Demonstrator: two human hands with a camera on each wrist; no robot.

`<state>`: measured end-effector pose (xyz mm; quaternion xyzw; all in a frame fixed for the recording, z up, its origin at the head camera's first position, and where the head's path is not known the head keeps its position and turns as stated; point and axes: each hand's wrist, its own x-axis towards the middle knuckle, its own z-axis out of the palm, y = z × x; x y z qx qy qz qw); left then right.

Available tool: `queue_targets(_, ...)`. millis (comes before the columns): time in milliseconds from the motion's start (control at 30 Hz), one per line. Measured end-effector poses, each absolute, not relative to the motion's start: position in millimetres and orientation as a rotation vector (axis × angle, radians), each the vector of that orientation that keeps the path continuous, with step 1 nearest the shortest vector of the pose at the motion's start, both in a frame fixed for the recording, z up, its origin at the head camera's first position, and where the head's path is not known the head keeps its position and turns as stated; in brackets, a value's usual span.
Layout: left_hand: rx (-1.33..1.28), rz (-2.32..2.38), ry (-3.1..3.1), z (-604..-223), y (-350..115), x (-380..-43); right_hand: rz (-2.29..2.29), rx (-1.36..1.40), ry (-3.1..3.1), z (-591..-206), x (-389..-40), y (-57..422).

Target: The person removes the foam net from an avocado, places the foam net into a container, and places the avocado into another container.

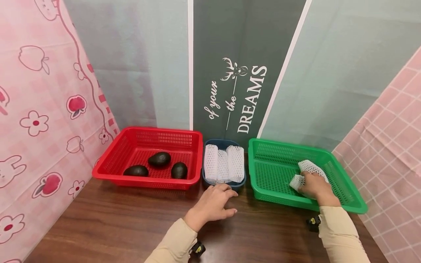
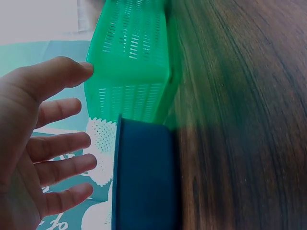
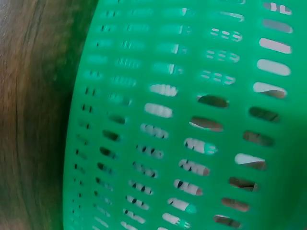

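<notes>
And the right hand (image 1: 315,185) is in the green basket (image 1: 279,199), fingers seemingly clamped on a net (image 1: 312,167) that shows far and left of them; left hand (image 1: 212,202), fingers apart, is nearer the nets (image 1: 223,166), running near to far in the bin (image 2: 146,177)

Soft, even light fills the head view, leaving a dull sheen on the near worktop (image 1: 131,226) and pale highlights on the avocados (image 1: 160,159); lines splay outward towards the edges. The left wrist view bleaches nearly white at upper left, its white netting (image 2: 96,216) overexposed, and a green tint (strongest beside the green basket (image 2: 129,72)) spreads over the wood. The right wrist view is blurred, darkening at lower right, with pale slots.
</notes>
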<state>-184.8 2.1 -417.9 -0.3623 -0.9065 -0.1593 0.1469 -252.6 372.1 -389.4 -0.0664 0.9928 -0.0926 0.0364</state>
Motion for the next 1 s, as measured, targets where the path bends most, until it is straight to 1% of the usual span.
queue_targets(633, -1.092, -0.497, -2.653, -430.0, 15.0, -193.0, -0.313, -0.081, 2.960, -400.1, -263.7, 395.1)
queue_targets(1000, -1.108, -0.378, -2.807, -441.3, 22.9, -193.9, -0.327, -0.097, 2.957, -407.4, -263.0, 399.9)
